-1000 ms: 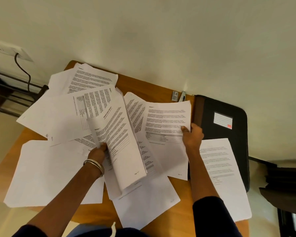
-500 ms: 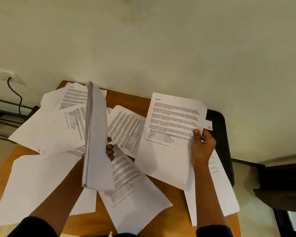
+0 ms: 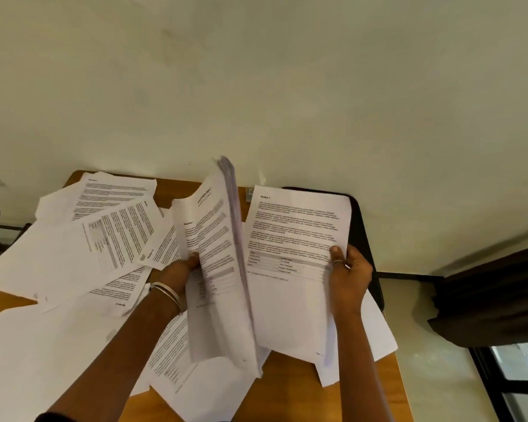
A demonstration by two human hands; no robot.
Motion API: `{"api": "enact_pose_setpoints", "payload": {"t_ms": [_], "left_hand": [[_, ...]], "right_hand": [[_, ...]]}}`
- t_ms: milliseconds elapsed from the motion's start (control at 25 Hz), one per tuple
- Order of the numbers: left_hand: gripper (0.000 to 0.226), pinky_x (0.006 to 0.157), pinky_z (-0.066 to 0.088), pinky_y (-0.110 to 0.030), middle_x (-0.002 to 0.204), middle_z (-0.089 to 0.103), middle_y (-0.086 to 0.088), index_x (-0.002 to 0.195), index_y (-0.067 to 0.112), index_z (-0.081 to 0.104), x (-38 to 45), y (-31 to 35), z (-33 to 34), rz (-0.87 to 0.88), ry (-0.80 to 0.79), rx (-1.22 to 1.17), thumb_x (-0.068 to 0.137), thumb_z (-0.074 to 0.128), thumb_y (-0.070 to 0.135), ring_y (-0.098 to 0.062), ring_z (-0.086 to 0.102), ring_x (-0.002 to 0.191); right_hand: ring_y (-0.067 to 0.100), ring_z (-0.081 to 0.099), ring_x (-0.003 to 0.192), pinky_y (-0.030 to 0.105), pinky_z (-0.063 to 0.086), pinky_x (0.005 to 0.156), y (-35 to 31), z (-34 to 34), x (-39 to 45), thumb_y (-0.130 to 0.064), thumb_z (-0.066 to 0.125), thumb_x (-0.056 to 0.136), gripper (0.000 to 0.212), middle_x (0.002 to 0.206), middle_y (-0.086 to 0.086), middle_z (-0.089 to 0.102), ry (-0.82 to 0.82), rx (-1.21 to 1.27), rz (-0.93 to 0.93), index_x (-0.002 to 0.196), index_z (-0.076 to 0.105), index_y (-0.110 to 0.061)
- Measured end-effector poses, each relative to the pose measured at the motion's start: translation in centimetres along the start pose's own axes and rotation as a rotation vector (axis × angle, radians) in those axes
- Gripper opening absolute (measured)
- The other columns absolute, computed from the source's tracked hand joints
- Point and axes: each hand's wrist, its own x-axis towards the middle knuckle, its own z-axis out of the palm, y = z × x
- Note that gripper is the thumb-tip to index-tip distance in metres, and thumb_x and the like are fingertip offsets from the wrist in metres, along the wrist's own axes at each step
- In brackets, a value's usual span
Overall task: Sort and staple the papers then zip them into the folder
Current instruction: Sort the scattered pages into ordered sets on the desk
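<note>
Nearest the camera, two bare forearms reach in over a wooden table point(image 3: 375, 388); loose sheets point(image 3: 43, 354) cover its near left part, some blank side up, some printed, overlapping one another and running off the near edge. A little farther in, the left hand point(image 3: 180, 271), with bangles point(image 3: 165, 292) at the wrist, grips a stack point(image 3: 220, 269) of printed pages by its left edge, thumb on the front page and the other fingers hidden behind; the stack is lifted off the table and stands tilted, its far end fanned and blurred. Just right of it, the right hand point(image 3: 349, 269), a ring on one finger, pinches a single page point(image 3: 293, 254) at its right edge, thumb on the printed face, the rest of the fingers behind; the page is held up off the table, its left edge close against the stack, text and a small table legible as shapes only. Beneath that page more sheets lie at the near right. Farther back, a black folder point(image 3: 363, 239) lies at the table's far right corner, mostly hidden behind the page; whether it is zipped cannot be told. More printed sheets point(image 3: 113, 193) lie at the far left. A small grey object point(image 3: 249, 194), perhaps a stapler, sits at the far edge against the wall point(image 3: 256, 86).
</note>
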Motion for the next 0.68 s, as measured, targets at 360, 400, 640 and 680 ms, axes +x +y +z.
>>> {"api": "enact_pose_setpoints", "payload": {"t_ms": [360,400,640,680], "left_hand": [[0.018,0.081,0.053,-0.043,0.090,0.069,-0.012,0.100,0.011,0.064,-1.2,-2.3,0.8,-0.043,0.004,0.118,0.092,0.052,0.021,-0.030,0.060,0.087],[0.026,0.091,0.049,-0.048,0.105,0.066,-0.016,0.111,0.009,0.062,-0.8,-2.6,0.7,-0.025,0.008,0.174,0.090,0.056,0.023,-0.033,0.060,0.097],[0.012,0.094,0.040,-0.033,0.092,0.062,-0.005,0.097,0.007,0.062,-2.1,-4.3,3.5,0.247,0.030,0.460,0.093,0.051,0.009,-0.022,0.056,0.090],[0.013,0.090,0.039,-0.031,0.090,0.061,-0.004,0.098,0.008,0.063,-2.0,-4.6,3.5,0.292,0.055,0.452,0.093,0.052,0.010,-0.022,0.055,0.091]], "right_hand": [[0.019,0.069,0.093,0.038,0.060,0.079,1.9,-0.1,-1.9,-0.027,0.057,0.095,0.012,0.103,-0.002,0.070,-0.128,-0.044,0.171,0.102,0.064,-0.020],[0.019,0.070,0.092,0.038,0.060,0.079,1.9,0.1,-1.9,-0.028,0.056,0.095,0.012,0.102,-0.003,0.070,-0.147,-0.045,0.187,0.101,0.064,-0.020],[0.027,0.070,0.078,0.042,0.059,0.073,2.4,0.3,-3.5,-0.020,0.060,0.094,0.012,0.086,0.009,0.072,-0.251,0.102,0.272,0.093,0.066,-0.009],[0.028,0.069,0.072,0.041,0.057,0.069,2.4,0.2,-3.7,-0.015,0.062,0.092,0.011,0.081,0.012,0.071,-0.274,0.107,0.277,0.088,0.065,-0.005]]}}
